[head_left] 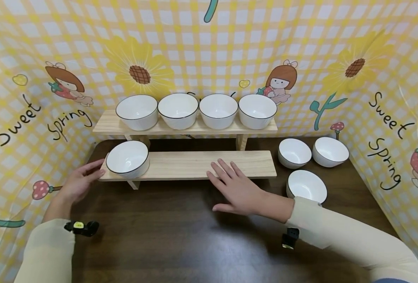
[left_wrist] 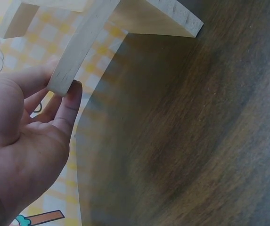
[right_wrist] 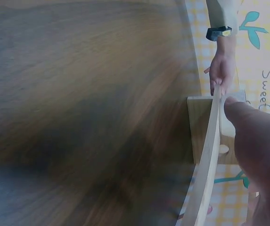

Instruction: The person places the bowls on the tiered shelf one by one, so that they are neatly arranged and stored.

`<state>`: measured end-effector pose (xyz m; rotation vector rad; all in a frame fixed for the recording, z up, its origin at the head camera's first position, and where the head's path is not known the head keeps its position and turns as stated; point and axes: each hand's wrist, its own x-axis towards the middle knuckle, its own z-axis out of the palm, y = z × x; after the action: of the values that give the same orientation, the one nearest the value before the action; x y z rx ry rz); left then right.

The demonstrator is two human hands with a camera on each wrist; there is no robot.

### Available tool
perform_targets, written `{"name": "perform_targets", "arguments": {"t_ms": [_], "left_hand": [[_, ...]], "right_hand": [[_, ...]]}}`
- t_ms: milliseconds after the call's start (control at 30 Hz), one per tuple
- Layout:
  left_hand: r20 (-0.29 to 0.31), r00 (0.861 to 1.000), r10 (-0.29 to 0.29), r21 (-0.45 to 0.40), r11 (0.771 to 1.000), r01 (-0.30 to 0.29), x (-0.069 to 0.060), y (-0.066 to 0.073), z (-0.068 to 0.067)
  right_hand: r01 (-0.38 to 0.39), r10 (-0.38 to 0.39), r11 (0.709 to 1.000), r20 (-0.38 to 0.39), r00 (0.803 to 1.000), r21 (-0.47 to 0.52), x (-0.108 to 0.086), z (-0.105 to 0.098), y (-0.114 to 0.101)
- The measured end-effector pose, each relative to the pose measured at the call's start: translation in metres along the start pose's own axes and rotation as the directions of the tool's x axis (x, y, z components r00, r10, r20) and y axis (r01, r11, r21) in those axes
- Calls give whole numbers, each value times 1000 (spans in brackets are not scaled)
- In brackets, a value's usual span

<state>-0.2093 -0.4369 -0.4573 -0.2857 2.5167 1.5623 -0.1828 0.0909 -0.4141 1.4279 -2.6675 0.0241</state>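
Observation:
My left hand [head_left: 77,184] pinches the left end of the lower wooden board [head_left: 180,165], beside a white bowl with a dark rim [head_left: 127,158] standing on it. In the left wrist view the thumb and fingers of that hand [left_wrist: 36,127] lie on both sides of the board's end [left_wrist: 76,59]. My right hand [head_left: 242,192] is spread flat, fingertips at the board's front edge right of its middle, holding nothing. The right wrist view has that hand [right_wrist: 262,150] beside the board [right_wrist: 209,160]; whether it touches cannot be told.
Several white bowls [head_left: 178,111] stand in a row on the upper board [head_left: 106,121]. Three more bowls [head_left: 306,186] are on the dark table [head_left: 152,236], right of the boards. A yellow checked cloth [head_left: 209,47] surrounds the table's back and sides.

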Motion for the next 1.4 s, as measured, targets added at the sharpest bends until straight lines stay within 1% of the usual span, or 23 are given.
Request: {"name": "perform_targets", "arguments": {"t_ms": [233,367,500,667,767,900,967,1067,1300,1400], "left_hand": [[-1,1000,19,4,1000,-19,0,-1,1],[-4,1000,29,-2,1000,-29,0,-2,1],[-4,999,36,-22,999,-36,0,-1,1],[-2,1000,22,-23,999,-22,0,1,1],[-1,1000,5,-19,1000,-5,0,2,1],[-1,1000,-13,2,1000,13,-1,2,0],[-1,1000,-13,4,1000,13,0,0,0],[-5,1000,-9,-5,1000,9,0,-1,1],[3,1000,-13,16,1000,13,0,-2,0],[0,1000,-1,-6,1000,1,0,-3,-1]], "right_hand": [[-53,53,999,-4,999,8,-31,-2,10],[-90,90,996,-21,996,11,-50,-2,17],[-127,129,991,-46,991,41,-70,-5,23],[-171,176,983,-76,981,67,-91,-6,30],[-198,203,979,-100,974,56,-103,-3,35],[-244,248,968,-115,962,54,-119,3,39],[-272,278,960,-109,954,65,-128,4,41],[-316,323,946,-109,940,77,-142,4,45],[-400,408,913,-124,905,80,-173,1,57],[-432,440,898,-122,890,88,-183,0,64]]}}
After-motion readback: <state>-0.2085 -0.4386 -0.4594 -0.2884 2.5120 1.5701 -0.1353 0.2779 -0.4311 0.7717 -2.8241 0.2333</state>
